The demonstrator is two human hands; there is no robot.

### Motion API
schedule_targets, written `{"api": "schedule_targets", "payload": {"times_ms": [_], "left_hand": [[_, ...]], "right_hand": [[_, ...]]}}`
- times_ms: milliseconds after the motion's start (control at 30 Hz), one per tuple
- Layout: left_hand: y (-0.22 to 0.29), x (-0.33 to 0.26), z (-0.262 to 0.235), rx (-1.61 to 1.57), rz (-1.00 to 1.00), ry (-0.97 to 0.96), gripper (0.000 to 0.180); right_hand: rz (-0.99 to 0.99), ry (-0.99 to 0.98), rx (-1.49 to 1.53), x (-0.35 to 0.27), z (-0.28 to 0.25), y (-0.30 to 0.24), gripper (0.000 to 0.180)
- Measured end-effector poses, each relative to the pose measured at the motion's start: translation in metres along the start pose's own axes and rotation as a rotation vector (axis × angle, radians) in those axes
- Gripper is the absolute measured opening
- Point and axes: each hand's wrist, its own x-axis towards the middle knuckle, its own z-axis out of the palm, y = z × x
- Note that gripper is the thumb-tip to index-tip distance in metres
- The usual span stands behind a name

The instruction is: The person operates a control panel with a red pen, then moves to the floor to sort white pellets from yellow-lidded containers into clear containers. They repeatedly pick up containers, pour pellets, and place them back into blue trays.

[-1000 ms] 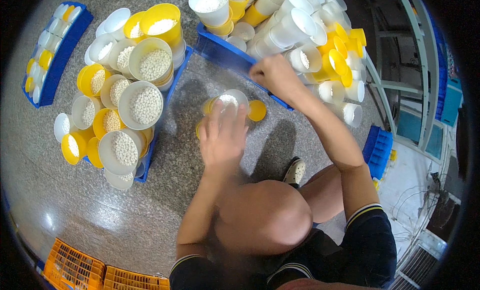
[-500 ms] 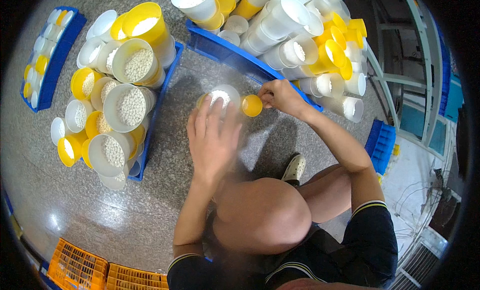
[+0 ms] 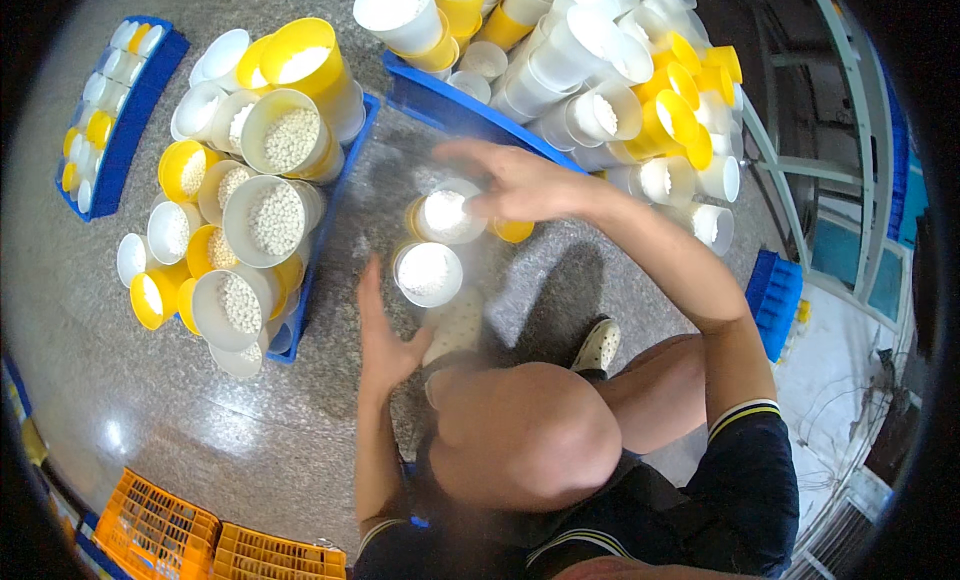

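Observation:
Two translucent white cups stand on the grey speckled floor before me, a nearer cup (image 3: 428,273) and a farther cup (image 3: 447,215), both with white contents. My left hand (image 3: 392,325) is open, thumb and fingers spread, just left of the nearer cup with nothing in it. Over the farther cup's right side reaches my right hand (image 3: 515,180), fingers stretched out to the left and slightly blurred; its thumb is close to that cup's rim, and I cannot tell whether it touches. A yellow cup (image 3: 514,230) shows partly beneath the right hand.
Stacked white and yellow cups of white pellets lean in a blue tray (image 3: 335,220) on the left. More stacks fill another blue tray (image 3: 480,110) ahead. A smaller blue tray (image 3: 140,110) lies far left. Orange crates (image 3: 158,525) sit lower left; metal framing (image 3: 850,130) stands right.
My right hand has let go of the yellow cup's edge and swung left over the farther white cup. My left hand has come off the cups toward me, and the nearer cup now shows.

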Motion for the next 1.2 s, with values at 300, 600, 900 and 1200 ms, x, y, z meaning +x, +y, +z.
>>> {"api": "schedule_targets", "payload": {"times_ms": [300,600,900,1200], "left_hand": [[-0.039,0.033,0.035,0.052,0.056,0.062,0.1],[-0.057,0.04,0.039,0.036,0.16,0.095,0.088],[-0.042,0.045,0.038,0.106,-0.088,-0.079,0.082],[0.066,0.032,-0.002,0.054,0.107,-0.04,0.064]], "right_hand": [[0.337,-0.498,0.527,0.047,-0.009,0.015,0.095],[0.672,-0.347,0.934,0.056,0.019,0.05,0.087],[0.2,-0.698,0.404,0.1,0.046,0.092,0.038],[0.347,-0.651,0.101,0.047,-0.11,-0.082,0.065]]}}
